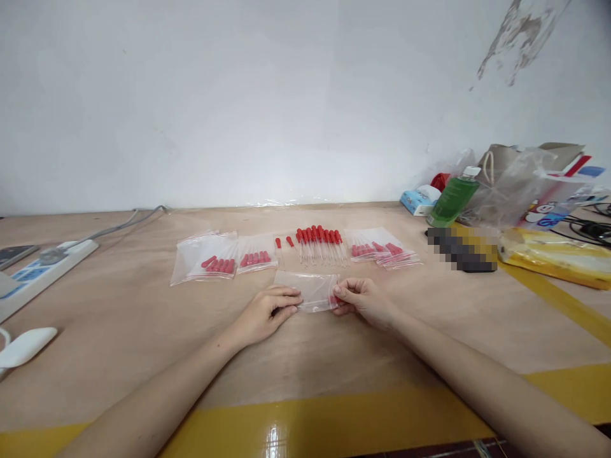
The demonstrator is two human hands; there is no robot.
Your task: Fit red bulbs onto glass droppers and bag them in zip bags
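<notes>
A small clear zip-lock bag (pixel 315 291) lies between my two hands, with some red showing at its right end. My left hand (pixel 268 313) grips the bag's left edge with fingertips and thumb. At the right end my right hand (pixel 361 301) pinches the bag between thumb and fingers, partly hiding the red there. Just beyond lies a bunch of glass droppers with red rubber bulbs (pixel 319 235); two single droppers (pixel 284 242) lie to its left. Bags with red-bulbed droppers sit on the left (pixel 258 254) and right (pixel 375 245). Farther left are more zip-lock bags (pixel 203 257).
At left are a white power strip (pixel 52 270) with a grey cable, a phone (pixel 16 256) and a white rounded object (pixel 31 347). On the right stand a green bottle (pixel 453 198), a tissue pack (pixel 419 200), plastic bags (pixel 515 184) and a yellow package (pixel 556 257). A wall rises behind.
</notes>
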